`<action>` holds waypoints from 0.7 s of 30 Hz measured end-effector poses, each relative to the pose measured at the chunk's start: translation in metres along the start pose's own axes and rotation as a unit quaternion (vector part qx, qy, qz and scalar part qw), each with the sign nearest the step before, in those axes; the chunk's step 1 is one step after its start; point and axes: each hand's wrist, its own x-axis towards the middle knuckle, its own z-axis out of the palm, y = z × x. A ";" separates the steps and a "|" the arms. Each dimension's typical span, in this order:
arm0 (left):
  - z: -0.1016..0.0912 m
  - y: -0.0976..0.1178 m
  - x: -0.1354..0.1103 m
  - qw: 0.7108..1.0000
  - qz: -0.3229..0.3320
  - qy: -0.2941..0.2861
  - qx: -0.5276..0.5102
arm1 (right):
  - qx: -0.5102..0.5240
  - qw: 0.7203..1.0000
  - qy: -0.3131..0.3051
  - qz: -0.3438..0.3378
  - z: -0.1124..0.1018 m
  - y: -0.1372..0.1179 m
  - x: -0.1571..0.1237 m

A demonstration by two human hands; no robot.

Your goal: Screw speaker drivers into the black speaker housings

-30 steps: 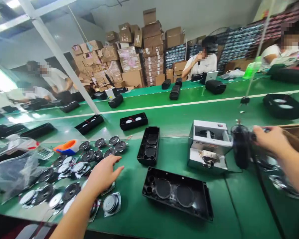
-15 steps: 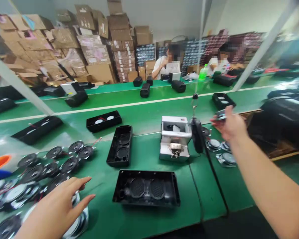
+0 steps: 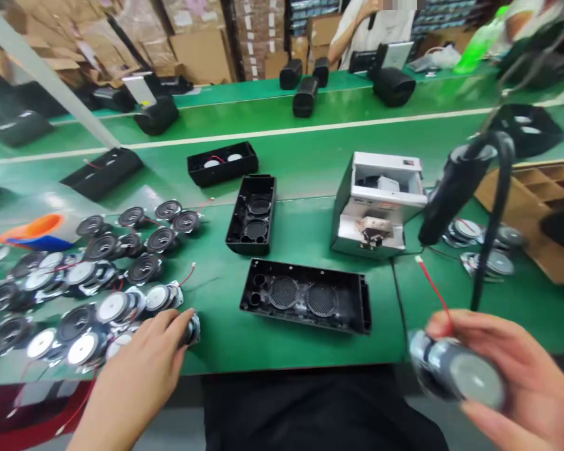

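Note:
My right hand (image 3: pixel 512 363) grips a round speaker driver (image 3: pixel 470 373), its magnet side showing and a red wire (image 3: pixel 435 288) rising from it; motion blurs both somewhat. At the near left, my left hand (image 3: pixel 155 344) has its fingers wrapped over another speaker driver (image 3: pixel 193 329), mostly covered by the hand. Many loose drivers (image 3: pixel 145 269) lie around and behind that hand, some cone up and some magnet up. Between the hands, an open black speaker housing (image 3: pixel 310 297) with two round grilles lies on the green bench. A second black housing (image 3: pixel 252 216) sits just behind it.
A white-grey machine (image 3: pixel 380 207) stands right of the housings, beside a hanging black cylindrical tool (image 3: pixel 458 188) with a cable. A few drivers (image 3: pixel 493 263) and a partitioned cardboard box (image 3: pixel 540 188) are at right. Housings rest on the green belt (image 3: pixel 310 150); a co-worker (image 3: pixel 371 31) sits beyond.
The view has tilted down. My right hand has come back from the far right toward the near edge, carrying a driver. My left hand has closed from spread fingers onto a driver.

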 end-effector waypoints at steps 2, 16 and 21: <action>-0.002 0.000 0.003 0.999 -0.006 0.009 -0.035 | 0.011 0.999 0.028 0.026 -0.005 -0.001 -0.008; -0.023 0.059 0.015 0.982 -0.163 -0.066 0.064 | -0.123 0.991 -0.048 0.027 0.029 0.048 0.020; -0.015 0.035 -0.005 0.992 0.109 -0.048 -0.048 | -0.155 0.987 -0.046 0.003 0.032 0.047 0.027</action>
